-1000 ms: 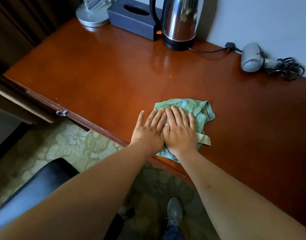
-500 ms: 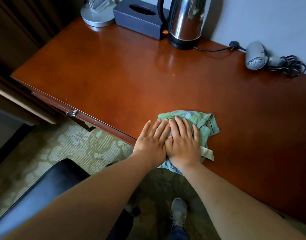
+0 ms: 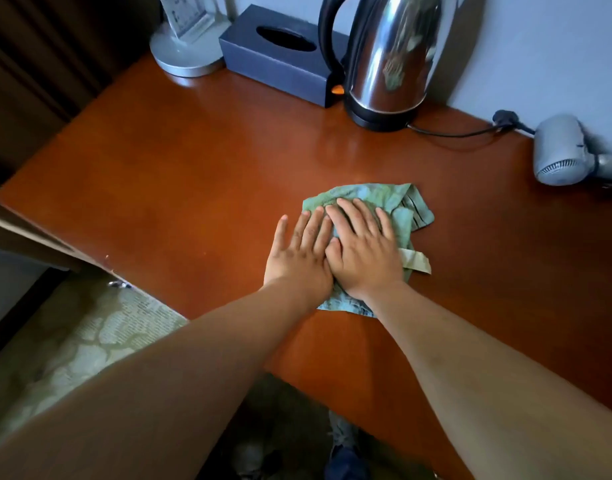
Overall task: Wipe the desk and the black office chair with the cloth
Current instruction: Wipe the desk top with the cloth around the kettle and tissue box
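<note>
A crumpled green cloth (image 3: 384, 199) lies on the glossy reddish-brown desk (image 3: 193, 174), about the middle of its top. My right hand (image 3: 363, 247) presses flat on the cloth with straight fingers. My left hand (image 3: 299, 251) lies flat beside it, thumb side against the right hand, its fingertips on the cloth's left edge and its palm partly on the bare wood. The black office chair is out of view.
Along the back wall stand a grey round lamp base (image 3: 186, 53), a dark tissue box (image 3: 280, 60) and a steel kettle (image 3: 387, 60) with its cord (image 3: 453, 133). A grey hair dryer (image 3: 564, 154) lies at the right. Patterned carpet (image 3: 83, 344) shows below the desk's front edge.
Both hands have pushed the cloth away from the desk's front edge toward the middle of the top. The view has moved closer to the desk, and the chair has dropped out of sight.
</note>
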`<state>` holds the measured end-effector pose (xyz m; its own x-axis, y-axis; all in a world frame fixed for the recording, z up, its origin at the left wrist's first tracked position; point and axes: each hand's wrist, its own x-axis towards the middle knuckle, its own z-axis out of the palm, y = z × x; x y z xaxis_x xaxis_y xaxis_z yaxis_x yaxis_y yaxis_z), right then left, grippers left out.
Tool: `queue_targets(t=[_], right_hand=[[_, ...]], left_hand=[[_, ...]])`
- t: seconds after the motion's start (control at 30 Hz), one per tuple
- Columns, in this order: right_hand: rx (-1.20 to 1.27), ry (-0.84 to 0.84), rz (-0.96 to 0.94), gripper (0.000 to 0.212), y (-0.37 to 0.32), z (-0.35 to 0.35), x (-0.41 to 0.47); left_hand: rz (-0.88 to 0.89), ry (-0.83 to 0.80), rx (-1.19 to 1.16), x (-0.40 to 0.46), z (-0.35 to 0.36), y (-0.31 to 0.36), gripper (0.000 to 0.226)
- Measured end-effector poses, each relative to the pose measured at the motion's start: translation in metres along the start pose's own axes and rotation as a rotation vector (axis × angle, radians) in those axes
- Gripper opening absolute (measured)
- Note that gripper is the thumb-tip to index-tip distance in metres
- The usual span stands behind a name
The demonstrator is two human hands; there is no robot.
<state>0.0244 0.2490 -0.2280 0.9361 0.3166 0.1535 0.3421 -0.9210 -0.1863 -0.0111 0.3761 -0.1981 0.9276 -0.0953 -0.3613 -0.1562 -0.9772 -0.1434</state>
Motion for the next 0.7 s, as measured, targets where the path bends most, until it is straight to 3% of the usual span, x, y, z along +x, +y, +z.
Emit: queue_targets(t=[0.33, 0.7], right_hand=[[0.027, 0.013, -0.096, 0.054, 0.029, 0.014, 0.137], [0.021, 0.046, -0.079, 0.055, 0.021, 0.018, 0.123]], left_hand=[[-0.116, -0.024, -0.043, 0.116, -0.043, -0.034, 0.065], [-0.091, 0.023, 0.006, 0.101, -0.042, -0.036, 0.064]])
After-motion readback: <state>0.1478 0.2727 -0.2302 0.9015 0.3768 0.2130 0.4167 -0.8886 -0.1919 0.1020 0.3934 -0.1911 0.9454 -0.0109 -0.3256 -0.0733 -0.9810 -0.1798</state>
